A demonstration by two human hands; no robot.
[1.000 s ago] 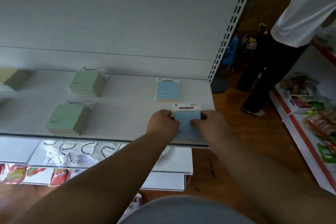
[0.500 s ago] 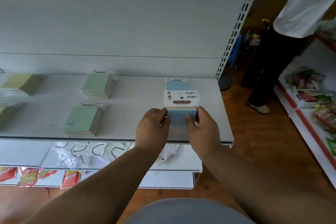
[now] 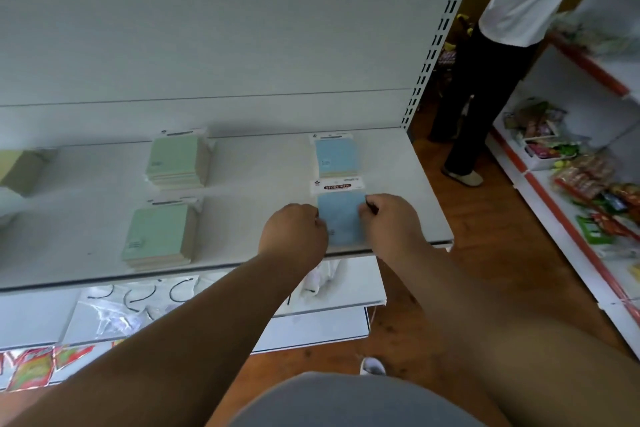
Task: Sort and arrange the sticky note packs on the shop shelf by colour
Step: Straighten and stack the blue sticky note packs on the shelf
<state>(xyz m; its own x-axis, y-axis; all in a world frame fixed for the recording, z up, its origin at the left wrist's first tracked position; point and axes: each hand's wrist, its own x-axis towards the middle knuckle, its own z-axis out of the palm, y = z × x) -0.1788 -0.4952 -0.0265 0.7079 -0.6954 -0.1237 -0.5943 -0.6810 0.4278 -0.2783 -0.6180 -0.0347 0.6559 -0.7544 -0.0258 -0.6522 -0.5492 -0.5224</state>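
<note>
- The left hand [image 3: 294,232] and right hand [image 3: 389,222] each have curled fingers pinching a side edge of one blue sticky note pack [image 3: 341,218]. It lies flat, or nearly so, near the front edge of the shelf [image 3: 256,218], its white header card pointing away.
- Just beyond the hands lies a second blue pack [image 3: 336,156], in line with the held one; the header card almost touches it.
- Well to the left of the hands sit two green stacks, front [image 3: 157,236] and back [image 3: 176,161], and further left a yellowish stack [image 3: 20,170], cut off by the frame edge.
- Handling, as a judgement: the pack looks light and fairly stiff as a block, with a film wrap that may be slippery. The side edges give the surest hold; the thin header card would likely bend.
- Hidden: the fingertips and the pack's near corners are covered by the knuckles, so whether its underside rests fully on the shelf cannot be told. Small print on the card is unreadable.
</note>
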